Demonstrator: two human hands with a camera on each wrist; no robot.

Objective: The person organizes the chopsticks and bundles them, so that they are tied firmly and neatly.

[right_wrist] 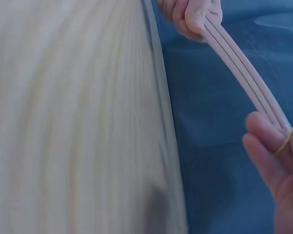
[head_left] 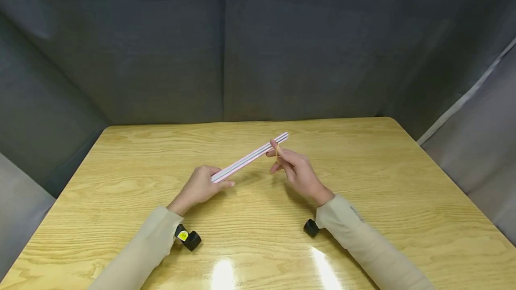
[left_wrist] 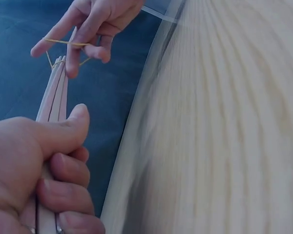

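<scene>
left hand (head_left: 199, 187): fingers and thumb wrapped round the near end of the sticks (head_left: 250, 157), a solid grip. The left wrist view shows the thumb lying along them and the fingers curled underneath.
right hand (head_left: 296, 170): up at the far end of the sticks, fingers spread inside a band (left_wrist: 68, 48) and holding it stretched open. The loop sits right at the stick tips; can't tell whether it's over them.
sticks: a small bundle of thin pale pink-white ones held side by side, raised off the counter (head_left: 363, 169) and slanting from the left hand up and away to the right. They're roughly over the middle of it.
band: thin and yellow. In the head view it's only a sliver on the right fingers.
counter: light wood grain, glossy, with two glare patches near the front edge.
sleeves: beige on both arms, and a small black wrist unit under each. The left one (head_left: 187, 237) has a yellow spot; the right (head_left: 311, 228) is plain.
backdrop (head_left: 258, 44): dark grey cloth walls round the back and sides of the counter, well behind the hands.
in the way: just the fingers, which cover both stick ends.
</scene>
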